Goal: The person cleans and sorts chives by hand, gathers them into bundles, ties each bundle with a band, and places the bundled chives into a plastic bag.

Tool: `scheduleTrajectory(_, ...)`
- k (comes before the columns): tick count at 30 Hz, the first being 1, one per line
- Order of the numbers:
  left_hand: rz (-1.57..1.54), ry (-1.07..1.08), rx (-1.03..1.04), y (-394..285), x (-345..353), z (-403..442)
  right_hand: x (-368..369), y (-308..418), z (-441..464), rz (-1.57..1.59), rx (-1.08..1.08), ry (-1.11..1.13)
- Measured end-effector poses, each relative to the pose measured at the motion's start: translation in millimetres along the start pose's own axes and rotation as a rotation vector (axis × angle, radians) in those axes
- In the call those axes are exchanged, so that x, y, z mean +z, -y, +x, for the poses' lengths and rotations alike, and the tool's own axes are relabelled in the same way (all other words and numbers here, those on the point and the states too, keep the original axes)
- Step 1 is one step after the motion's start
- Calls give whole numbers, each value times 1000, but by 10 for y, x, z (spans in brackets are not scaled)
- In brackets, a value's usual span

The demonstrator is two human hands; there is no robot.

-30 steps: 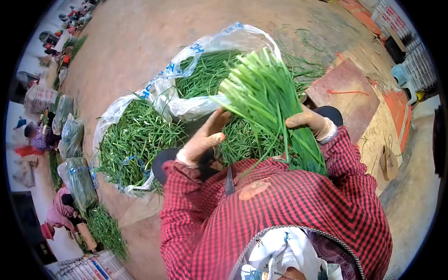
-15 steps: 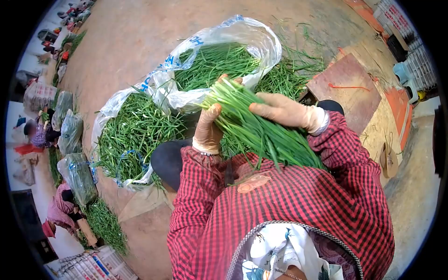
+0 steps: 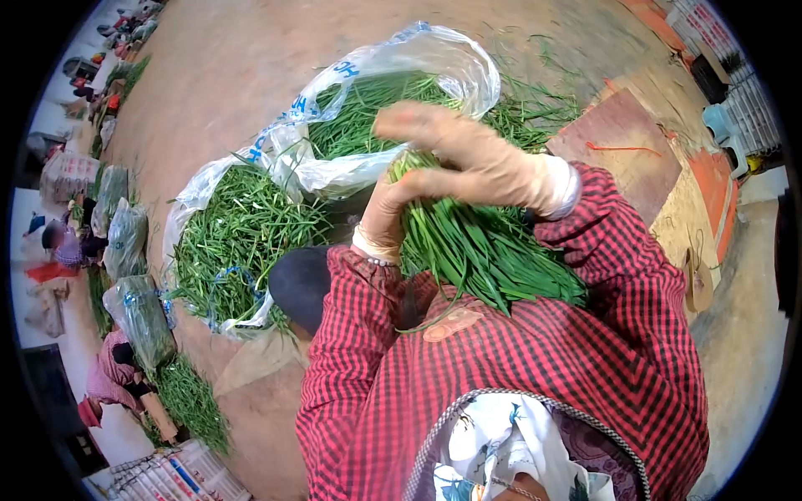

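Observation:
In the head view, a thick bunch of green chives point(image 3: 493, 250) lies across my lap, with its leafy ends toward my checked smock. My gloved left hand point(image 3: 383, 209) is closed round the bunch near its pale cut ends, from the left side. Over those ends hovers my gloved right hand point(image 3: 480, 159), its fingers stretched out and thumb apart, slightly smeared by motion. Whether its palm touches the stems cannot be made out. The right hand hides most of the pale ends.
Ahead stands an open plastic bag point(image 3: 455, 58) of long chives. To its left, another bag point(image 3: 180, 213) holds loose greens. Scattered chives point(image 3: 535, 117) lie right of them, near a brown board point(image 3: 622, 154). Co-workers sit at far left beside filled bags point(image 3: 138, 313).
My right hand has let go of the leaves and swung up and left over the stem ends, fingers straightened. The bunch has tilted, its leaves dropping lower. My left hand still grips it.

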State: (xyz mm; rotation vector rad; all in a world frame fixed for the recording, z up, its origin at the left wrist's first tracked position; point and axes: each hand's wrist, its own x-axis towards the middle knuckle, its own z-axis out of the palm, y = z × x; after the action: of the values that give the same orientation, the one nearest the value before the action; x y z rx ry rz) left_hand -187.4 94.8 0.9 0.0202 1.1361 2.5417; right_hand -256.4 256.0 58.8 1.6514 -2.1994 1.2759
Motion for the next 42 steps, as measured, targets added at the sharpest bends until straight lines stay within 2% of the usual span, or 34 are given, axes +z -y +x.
scheduleTrajectory(1,-11,-35,75,38,45,-8,49,42,15,-142,24,137)
scheduleTrajectory(2,-23,-71,148,59,74,-28,189,49,2,-191,107,148)
scheduleTrajectory(3,-28,-125,44,23,84,-66,226,4,14,-164,129,154)
scheduleTrajectory(4,-29,-130,44,49,46,-52,236,-51,31,-136,149,163)
scheduleTrajectory(7,168,-113,143,109,-31,56,249,-124,66,160,207,123)
scheduleTrajectory(8,166,-112,137,131,-62,76,268,-141,64,161,213,121)
scheduleTrajectory(10,77,-157,106,218,-147,100,307,-157,15,535,362,82)
scheduleTrajectory(11,11,-145,90,230,-149,98,385,-213,-10,509,257,-57)
scheduleTrajectory(12,46,-85,107,157,-91,105,333,-168,5,610,314,-112)
scheduleTrajectory(14,75,-82,2,6,58,42,1,-145,106,552,426,-122)
scheduleTrajectory(16,106,-118,107,-39,116,16,-399,-242,194,343,369,-280)
scheduleTrajectory(18,92,-249,199,-176,-204,-67,-818,-257,211,929,431,-530)
scheduleTrajectory(20,42,-400,357,-369,-480,-188,-1246,-49,159,520,312,-743)
scheduleTrajectory(23,-23,-546,588,-703,-863,-426,-1674,-313,-220,526,317,-799)
scheduleTrajectory(24,-17,-566,641,-821,-958,-507,-1630,-457,-501,486,479,-518)
scheduleTrajectory(26,-44,-608,715,-1000,-1025,-620,-1128,-659,-850,195,705,47)
scheduleTrajectory(28,-73,-578,697,-1112,-886,-708,-643,-629,-1102,-310,676,470)
scheduleTrajectory(29,-47,-578,710,-1147,-890,-730,-496,-585,-1138,-398,554,304)
scheduleTrajectory(30,-42,-581,709,-1165,-855,-753,-490,-389,-918,-161,745,216)
scheduleTrajectory(32,-24,-645,702,-1197,-768,-764,-392,-264,-753,266,811,131)
scheduleTrajectory(33,3,-652,757,-1192,-773,-725,-314,-209,-685,328,822,148)
scheduleTrajectory(36,-58,-653,704,-1146,-811,-688,-115,-19,-446,576,840,138)
scheduleTrajectory(38,-63,-584,689,-1071,-811,-641,-35,116,-255,526,826,200)
scheduleTrajectory(40,-101,-607,714,-978,-873,-564,188,121,-151,480,658,170)
scheduleTrajectory(42,-105,-576,719,-916,-885,-530,355,170,-100,567,570,73)
